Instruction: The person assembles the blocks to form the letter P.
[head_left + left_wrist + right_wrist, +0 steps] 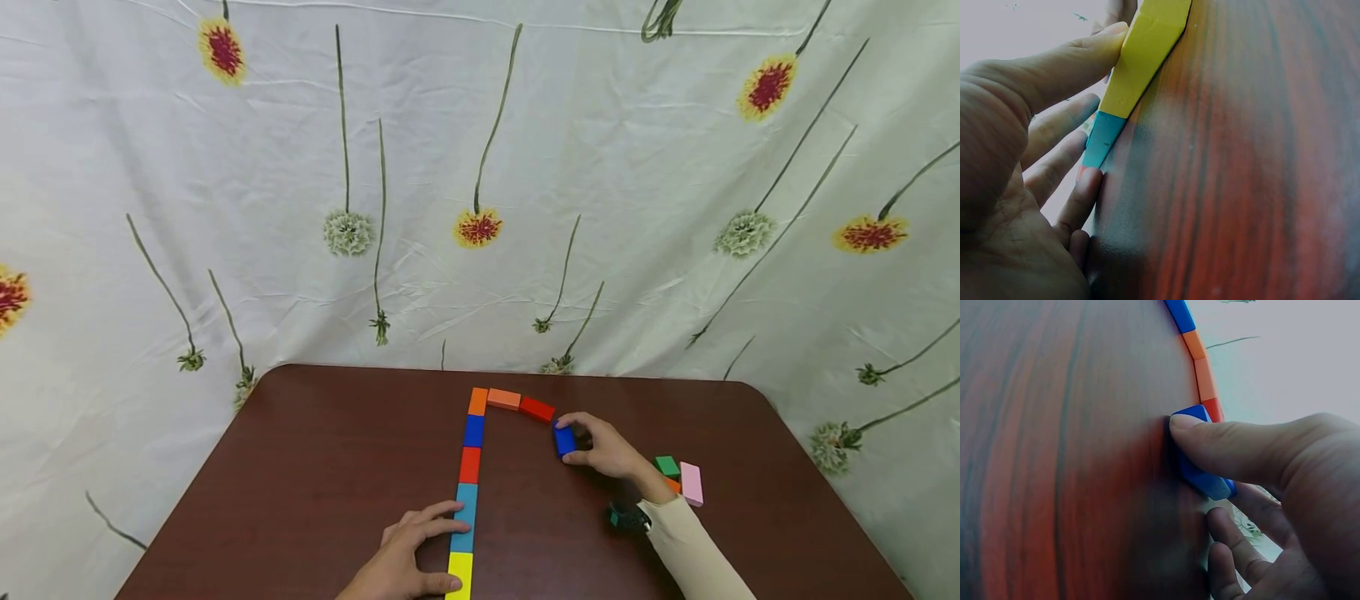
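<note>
Left grip spread wide, touching yellow block; right grip pinching blue block between thumb and fingers.

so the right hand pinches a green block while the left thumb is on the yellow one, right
Not green: the right hand pinches a blue block, as the head view shows. The left hand does have its thumb on the yellow block.

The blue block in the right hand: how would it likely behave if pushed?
The blue block is probably stiff: its faces look flat and straight-edged. Those flat faces should also make it unlikely to roll. It may slide fairly readily, since the table shows a slight sheen.
</note>
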Demonstrator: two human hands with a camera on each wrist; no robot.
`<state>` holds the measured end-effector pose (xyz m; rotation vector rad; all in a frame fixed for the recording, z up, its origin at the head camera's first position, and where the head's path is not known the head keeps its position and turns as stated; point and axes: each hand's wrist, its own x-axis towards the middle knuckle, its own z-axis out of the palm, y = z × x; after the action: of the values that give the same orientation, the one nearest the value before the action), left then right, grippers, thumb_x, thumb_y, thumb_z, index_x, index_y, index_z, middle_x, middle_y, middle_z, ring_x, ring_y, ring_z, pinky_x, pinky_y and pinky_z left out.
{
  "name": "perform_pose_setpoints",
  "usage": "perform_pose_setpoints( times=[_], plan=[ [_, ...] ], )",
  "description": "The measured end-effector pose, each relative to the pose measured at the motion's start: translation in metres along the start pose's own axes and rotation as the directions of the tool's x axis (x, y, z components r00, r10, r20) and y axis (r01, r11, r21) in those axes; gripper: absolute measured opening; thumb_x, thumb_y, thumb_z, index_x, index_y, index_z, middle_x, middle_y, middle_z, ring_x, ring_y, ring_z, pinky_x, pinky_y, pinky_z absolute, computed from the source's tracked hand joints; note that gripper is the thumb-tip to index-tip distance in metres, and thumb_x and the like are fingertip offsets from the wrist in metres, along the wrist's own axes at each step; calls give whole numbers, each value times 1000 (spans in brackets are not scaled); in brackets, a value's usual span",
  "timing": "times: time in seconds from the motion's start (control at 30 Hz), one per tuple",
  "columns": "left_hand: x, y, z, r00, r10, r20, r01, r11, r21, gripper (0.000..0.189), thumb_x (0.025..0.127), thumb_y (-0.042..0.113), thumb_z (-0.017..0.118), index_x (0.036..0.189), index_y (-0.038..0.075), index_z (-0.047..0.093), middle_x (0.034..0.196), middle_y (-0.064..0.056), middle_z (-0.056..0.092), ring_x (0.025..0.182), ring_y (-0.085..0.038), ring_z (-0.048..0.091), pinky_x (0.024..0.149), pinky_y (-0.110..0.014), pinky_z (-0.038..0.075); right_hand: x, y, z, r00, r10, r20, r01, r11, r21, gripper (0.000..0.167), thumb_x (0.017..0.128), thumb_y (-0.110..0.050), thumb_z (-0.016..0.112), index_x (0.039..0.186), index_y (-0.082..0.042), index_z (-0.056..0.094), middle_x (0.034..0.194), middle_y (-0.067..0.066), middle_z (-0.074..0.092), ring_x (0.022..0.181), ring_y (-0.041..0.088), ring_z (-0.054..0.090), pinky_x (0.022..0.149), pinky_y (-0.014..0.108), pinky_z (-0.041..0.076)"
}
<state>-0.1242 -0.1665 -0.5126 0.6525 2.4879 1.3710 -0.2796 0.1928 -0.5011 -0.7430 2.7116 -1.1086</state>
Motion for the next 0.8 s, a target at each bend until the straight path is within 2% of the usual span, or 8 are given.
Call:
perform_pose_setpoints(
  times=[0.3,0.6,0.8],
  plan=[
    [0,-1,1,1000,1,-1,-1,1000,1,51,82,41,81,129,32,66,149,1,51,124,-28,42,92,-62,26,2,-2,1,1000,29,3,-29,1000,-2,46,85,-14,80,127,-12,60,126,16,58,104,29,55,86,43,50],
    [0,0,1,1000,8,-3,-8,1000,3,51,82,41,81,130,31,66,149,2,50,124,-27,42,92,-62,26,-1,1,0,997,71,-17,-70,997,34,49,85,-14,81,128,-10,58,128,17,56,111,32,56,93,51,50],
    [1,-1,1,1000,4,1,-4,1000,8,51,82,41,81,130,32,66,149,1,50,124,-28,41,90,-61,27,-1,2,0,998,59,-11,-58,998,29,47,86,-14,80,128,-10,59,128,17,57,111,32,56,93,50,50]
  ],
)
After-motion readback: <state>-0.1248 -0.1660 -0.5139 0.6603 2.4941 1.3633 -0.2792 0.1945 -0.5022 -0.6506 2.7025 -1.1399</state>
